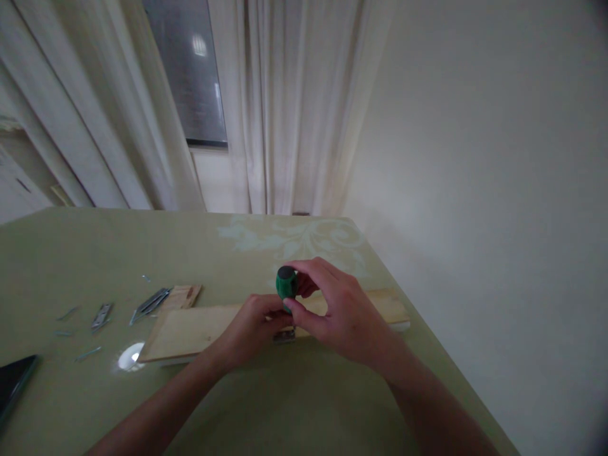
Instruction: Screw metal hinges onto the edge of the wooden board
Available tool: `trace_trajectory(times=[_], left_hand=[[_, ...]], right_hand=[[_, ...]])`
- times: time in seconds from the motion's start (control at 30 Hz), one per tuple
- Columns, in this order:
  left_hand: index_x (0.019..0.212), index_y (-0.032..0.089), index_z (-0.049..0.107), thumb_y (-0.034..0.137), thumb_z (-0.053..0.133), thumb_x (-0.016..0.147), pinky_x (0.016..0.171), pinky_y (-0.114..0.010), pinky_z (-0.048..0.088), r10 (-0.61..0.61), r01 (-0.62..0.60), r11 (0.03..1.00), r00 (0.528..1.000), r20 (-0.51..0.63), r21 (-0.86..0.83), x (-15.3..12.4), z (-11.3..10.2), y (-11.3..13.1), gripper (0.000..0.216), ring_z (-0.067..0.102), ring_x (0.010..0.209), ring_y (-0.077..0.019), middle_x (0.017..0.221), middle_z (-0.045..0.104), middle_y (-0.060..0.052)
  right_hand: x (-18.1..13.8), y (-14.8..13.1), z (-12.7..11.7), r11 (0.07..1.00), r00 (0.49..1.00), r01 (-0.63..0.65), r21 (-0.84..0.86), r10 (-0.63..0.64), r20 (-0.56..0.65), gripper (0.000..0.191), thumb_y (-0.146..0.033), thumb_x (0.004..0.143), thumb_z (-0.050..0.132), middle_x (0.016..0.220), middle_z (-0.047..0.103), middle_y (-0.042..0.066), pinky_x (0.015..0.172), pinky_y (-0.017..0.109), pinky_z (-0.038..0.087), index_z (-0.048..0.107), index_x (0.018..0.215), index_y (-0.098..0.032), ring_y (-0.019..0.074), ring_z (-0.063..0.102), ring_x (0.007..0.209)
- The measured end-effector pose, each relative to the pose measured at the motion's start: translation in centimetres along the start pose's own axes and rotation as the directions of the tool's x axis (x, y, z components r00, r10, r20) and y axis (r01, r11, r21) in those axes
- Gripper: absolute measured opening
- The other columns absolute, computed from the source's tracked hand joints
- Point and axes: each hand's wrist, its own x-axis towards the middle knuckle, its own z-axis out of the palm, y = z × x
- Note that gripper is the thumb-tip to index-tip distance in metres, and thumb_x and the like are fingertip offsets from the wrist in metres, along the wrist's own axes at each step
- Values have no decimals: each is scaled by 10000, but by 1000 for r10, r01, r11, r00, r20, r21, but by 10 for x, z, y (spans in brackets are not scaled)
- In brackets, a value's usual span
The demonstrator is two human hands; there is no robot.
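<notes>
My right hand (335, 313) is closed round a screwdriver (286, 284) with a green handle and a black end cap. It stands roughly upright over the front edge of a long light wooden board (190, 329). My left hand (251, 326) is pinched close beside the foot of the screwdriver; what its fingertips hold is hidden. Just below the fingers, a small metal hinge (284, 337) shows at the board's front edge. The screwdriver's tip is out of sight behind the fingers.
Left of the board lie a bundle of metal pieces (151, 302), a small wood piece (183, 296), another metal hinge (101, 315) and several loose screws (88, 354). A dark flat device (16, 380) lies at the table's left. A wall (498, 221) borders the right side.
</notes>
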Motion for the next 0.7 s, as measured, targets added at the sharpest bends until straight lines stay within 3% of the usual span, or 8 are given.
trace_trajectory(times=[0.23,0.7], left_hand=[[808,148,776,274,642,964,688,-216,487,68,-68,998,998,7,8,0,-3,2,241,610,716,-147,758,733,-15],[833,159,791,277,652,972,700,-223,496,69,-69,998,997,21,9,-1,-7,9,229,624,726,-152,769,739,-15]], right_hand=[[-2,2,0,999,999,8,36,-6,-54,412,-198,960,756,1147,735,37,898,347,604,623,1347,-246,186,718,966],[-3,0,-2,1000,999,5,28,-4,-53,383,-201,957,750,1123,734,32,888,346,611,624,1315,-246,182,715,944]])
